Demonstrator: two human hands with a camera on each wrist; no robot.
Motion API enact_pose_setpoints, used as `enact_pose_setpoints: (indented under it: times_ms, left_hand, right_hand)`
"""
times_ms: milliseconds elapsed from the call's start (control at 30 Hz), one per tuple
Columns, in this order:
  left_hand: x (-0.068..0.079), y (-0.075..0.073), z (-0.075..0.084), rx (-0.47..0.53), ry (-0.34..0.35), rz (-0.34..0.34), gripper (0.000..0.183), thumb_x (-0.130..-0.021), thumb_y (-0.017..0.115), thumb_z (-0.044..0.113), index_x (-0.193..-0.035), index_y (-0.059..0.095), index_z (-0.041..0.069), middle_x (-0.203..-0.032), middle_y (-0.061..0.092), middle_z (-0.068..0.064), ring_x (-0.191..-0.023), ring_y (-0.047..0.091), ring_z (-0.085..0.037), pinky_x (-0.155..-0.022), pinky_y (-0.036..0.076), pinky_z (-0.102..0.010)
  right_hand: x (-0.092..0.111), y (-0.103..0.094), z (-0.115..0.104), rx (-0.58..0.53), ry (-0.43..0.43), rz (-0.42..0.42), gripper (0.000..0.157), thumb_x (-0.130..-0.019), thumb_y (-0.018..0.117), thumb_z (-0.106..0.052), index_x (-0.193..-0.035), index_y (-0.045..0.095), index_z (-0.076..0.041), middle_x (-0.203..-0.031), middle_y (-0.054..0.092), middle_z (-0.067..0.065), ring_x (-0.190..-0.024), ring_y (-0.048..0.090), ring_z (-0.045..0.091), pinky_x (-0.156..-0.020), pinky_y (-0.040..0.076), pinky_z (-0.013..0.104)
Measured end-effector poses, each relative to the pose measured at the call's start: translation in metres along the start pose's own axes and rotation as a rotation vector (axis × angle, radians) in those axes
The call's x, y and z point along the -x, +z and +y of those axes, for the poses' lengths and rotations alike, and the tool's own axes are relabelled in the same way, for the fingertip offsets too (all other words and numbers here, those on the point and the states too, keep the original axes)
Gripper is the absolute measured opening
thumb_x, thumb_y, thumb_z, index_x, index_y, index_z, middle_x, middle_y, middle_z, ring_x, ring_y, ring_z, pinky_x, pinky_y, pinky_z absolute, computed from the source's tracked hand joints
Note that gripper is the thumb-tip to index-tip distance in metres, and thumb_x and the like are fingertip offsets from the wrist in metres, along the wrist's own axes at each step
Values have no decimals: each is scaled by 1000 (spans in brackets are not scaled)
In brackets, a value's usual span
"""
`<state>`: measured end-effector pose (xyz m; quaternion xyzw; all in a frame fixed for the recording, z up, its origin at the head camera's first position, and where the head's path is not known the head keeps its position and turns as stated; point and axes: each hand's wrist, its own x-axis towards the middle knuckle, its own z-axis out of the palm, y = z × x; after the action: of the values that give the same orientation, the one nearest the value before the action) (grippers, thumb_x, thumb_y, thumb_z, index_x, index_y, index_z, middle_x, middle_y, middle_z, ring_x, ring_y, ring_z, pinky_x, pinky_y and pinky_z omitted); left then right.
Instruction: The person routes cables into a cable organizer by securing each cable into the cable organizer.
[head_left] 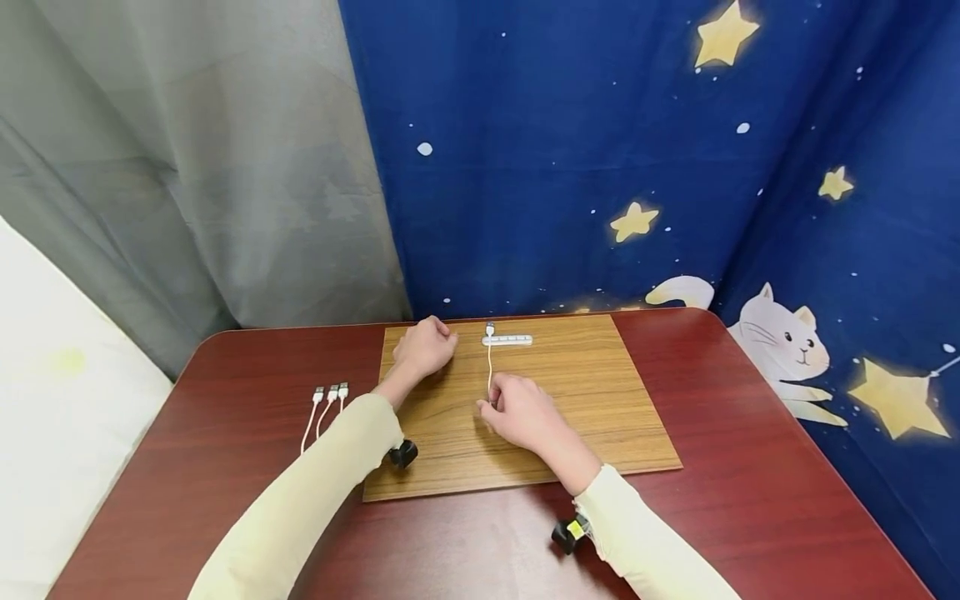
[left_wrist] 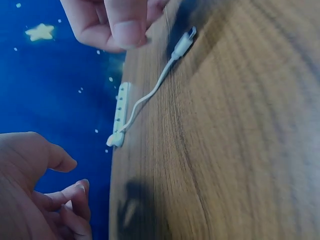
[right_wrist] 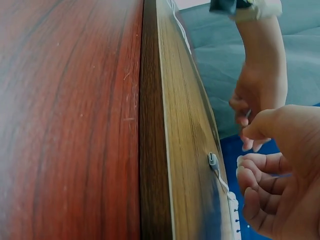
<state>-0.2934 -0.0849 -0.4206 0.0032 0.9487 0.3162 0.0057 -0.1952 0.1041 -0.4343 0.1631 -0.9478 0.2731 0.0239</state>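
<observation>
A white cable holder strip with several slots lies near the far edge of a wood-grain board. One short white charging cable runs across its left end and appears seated in the end slot. The cable's USB plug points to the far edge; its small connector lies on the board on the near side. My right hand hovers beside that connector, fingers loosely bent, holding nothing. Left of the strip, my left hand is above the board with relaxed, loosely curled fingers and nothing in them.
On the red-brown table left of the board, several white cables lie side by side, their USB plugs facing away; my left sleeve partly covers them. Behind the table hang a grey curtain and a blue star-patterned curtain.
</observation>
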Motion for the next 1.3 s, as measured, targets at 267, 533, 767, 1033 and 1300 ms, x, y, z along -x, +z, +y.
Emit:
enact_pose_setpoints:
  times_ms: [267,533,767,1033,1300]
  left_hand:
    - [33,-19,-12,18,78,-30,24,-95,65,35,-108,66,14,-94,70,3,-91,65,-21,-77,49,-47]
    - [61,-41,-37,23,132,-63,22,-97,66,31,-107,66,11,-91,68,4,-84,64,-18,-76,49,-43]
    - [75,-61,-70,17,170,-61,22,-97,66,27,-107,66,7,-90,67,2,-80,62,-17,-75,48,-42]
    - [94,-82,-92,-27,213,-60,19,-98,66,28,-103,65,10,-89,65,3,-75,58,-13,-71,46,-39]
    - [102,-102,-106,-48,243,-57,27,-99,66,38,-102,68,11,-88,65,4,-78,60,-13,-71,46,-38]
  right_hand:
    - [3,0,3,-39,-136,7,16,-91,74,-24,-87,61,-16,-78,58,-7,-69,54,8,-65,46,31]
    - [8,-3,0,-96,-195,-35,16,-92,74,-20,-96,64,-9,-84,60,0,-73,59,13,-68,48,32]
    - [10,-7,0,-149,-224,-77,19,-93,74,-17,-102,63,-4,-86,61,2,-74,62,14,-70,51,31]
    - [11,-6,0,-149,-252,-98,20,-94,73,-18,-105,63,-5,-87,60,-3,-72,59,5,-70,51,29]
    - [8,-6,-4,-159,-271,-120,23,-94,74,-19,-108,63,-3,-88,62,-3,-74,60,6,-71,52,28]
